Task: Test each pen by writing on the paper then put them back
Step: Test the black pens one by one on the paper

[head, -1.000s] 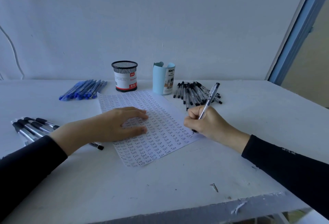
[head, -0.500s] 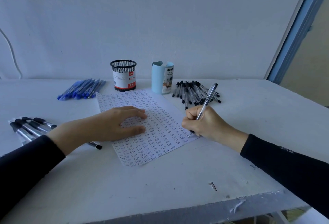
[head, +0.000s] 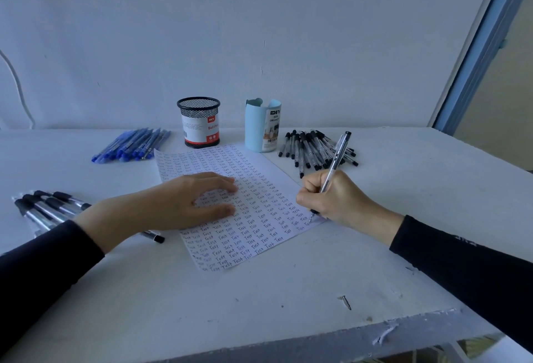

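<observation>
right hand (head: 337, 198) curled round a clear pen (head: 335, 159), tip touching the paper (head: 268, 198) at its right edge, left hand (head: 178, 204) flat, straight fingers pressing the sheet's middle, both placed as 1 s ago, tip barely shifted

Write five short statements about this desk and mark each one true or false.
1. The right hand grips a pen whose tip meets the paper near its right edge. True.
2. The left hand lifts the paper off the table. False: it rests flat on the paper, fingers straight.
3. The blue pens stand in the black mesh cup. False: they lie on the table, left of the cup.
4. A pile of black-capped pens lies right of the light blue organiser. True.
5. The paper is blank. False: rows of the word "Test" cover it.
</observation>
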The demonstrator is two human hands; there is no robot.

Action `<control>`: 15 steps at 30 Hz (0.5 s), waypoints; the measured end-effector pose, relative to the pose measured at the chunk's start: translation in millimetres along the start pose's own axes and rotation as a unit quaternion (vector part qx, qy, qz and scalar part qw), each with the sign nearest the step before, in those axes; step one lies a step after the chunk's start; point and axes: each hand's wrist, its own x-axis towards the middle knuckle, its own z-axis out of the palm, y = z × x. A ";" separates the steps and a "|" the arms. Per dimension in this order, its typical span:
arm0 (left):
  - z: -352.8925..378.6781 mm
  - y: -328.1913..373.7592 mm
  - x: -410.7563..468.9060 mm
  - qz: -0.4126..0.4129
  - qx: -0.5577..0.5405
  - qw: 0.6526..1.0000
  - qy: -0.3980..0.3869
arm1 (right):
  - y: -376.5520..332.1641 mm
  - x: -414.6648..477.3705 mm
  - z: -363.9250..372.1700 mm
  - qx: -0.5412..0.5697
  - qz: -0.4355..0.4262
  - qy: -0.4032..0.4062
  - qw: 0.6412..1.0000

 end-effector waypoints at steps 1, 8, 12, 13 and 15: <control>0.2 -0.3 -0.1 0.000 -0.001 1.000 0.003 | 0.6 0.4 -0.2 -0.002 0.000 0.003 1.000; 0.1 -0.6 -1.2 -0.001 -0.002 1.000 0.001 | 1.9 0.9 0.1 -0.001 -0.010 -0.005 1.000; -0.8 1.0 -1.0 -0.001 0.000 1.000 -0.005 | 2.3 1.2 -0.9 0.001 -0.007 0.004 1.000; -1.0 1.0 -0.9 -0.001 0.000 1.000 -0.005 | 2.3 1.5 -0.6 -0.002 -0.010 0.004 1.000; -0.5 0.7 -0.8 -0.003 -0.001 1.000 -0.006 | 1.6 1.8 -0.2 -0.008 -0.016 0.002 1.000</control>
